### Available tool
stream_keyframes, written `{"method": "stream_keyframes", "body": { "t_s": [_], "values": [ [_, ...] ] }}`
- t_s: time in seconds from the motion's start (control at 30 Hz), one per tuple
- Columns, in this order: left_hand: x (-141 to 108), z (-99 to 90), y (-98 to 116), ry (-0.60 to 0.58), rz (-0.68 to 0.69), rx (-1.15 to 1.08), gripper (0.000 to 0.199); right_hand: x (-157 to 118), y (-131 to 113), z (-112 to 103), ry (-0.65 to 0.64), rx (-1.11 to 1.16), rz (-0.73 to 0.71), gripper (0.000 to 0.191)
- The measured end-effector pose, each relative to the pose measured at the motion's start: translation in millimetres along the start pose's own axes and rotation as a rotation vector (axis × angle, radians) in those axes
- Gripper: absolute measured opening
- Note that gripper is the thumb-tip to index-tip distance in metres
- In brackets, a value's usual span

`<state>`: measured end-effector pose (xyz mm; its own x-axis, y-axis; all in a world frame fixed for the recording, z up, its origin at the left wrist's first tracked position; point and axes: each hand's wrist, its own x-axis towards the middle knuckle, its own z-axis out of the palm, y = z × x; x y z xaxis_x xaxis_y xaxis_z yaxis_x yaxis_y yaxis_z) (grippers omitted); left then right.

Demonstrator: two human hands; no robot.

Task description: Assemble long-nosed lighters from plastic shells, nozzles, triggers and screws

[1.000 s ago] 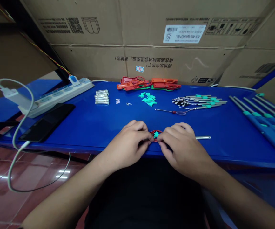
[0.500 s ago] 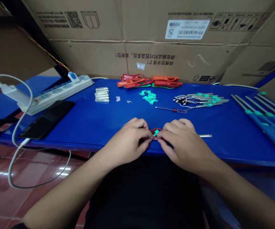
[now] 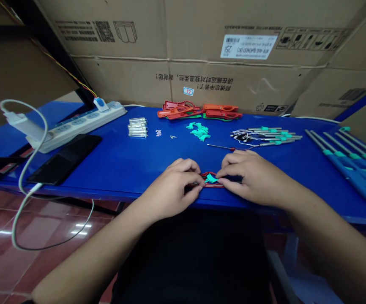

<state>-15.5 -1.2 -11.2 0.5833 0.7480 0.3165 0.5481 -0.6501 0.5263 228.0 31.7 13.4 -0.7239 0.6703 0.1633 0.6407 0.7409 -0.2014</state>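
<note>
Near the front edge of the tabletop (image 3: 122, 169), your right hand (image 3: 254, 175) has shifted rightward, baring more green piece (image 3: 211, 178); your left hand (image 3: 173, 188) pinches the red shell (image 3: 215, 185); the right's grip is unclear.

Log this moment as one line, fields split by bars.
Left hand: grips red shell | right hand: fingertips at teal piece in shell | screwdriver: partly hidden by right hand

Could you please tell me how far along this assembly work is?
Seemingly done: the blue units at the right, fitted with metal tubes and teal parts. In hand: a red shell with a teal piece inside, between left hand and right hand. Apparently left: orange and red shells, loose teal parts and wired tubes, lying apart.
</note>
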Motion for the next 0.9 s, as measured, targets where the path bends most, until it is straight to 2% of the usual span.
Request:
{"method": "stream_keyframes", "body": {
  "t_s": [0.37,0.73,0.9],
  "values": [
    [1,0.1,-2,-0.028,0.007,-0.016,0.017,1,-17,-7,-0.045,-0.014,-0.011,0.022],
    [2,-4.3,-4,-0.078,-0.035,-0.078,0.013,-5,-27,15,0.104,0.064,0.075,0.014],
    [2,-3.5,-4,-0.069,-0.037,-0.095,0.013,-7,-27,14,0.091,0.018,0.041,0.016]
  ]
}}
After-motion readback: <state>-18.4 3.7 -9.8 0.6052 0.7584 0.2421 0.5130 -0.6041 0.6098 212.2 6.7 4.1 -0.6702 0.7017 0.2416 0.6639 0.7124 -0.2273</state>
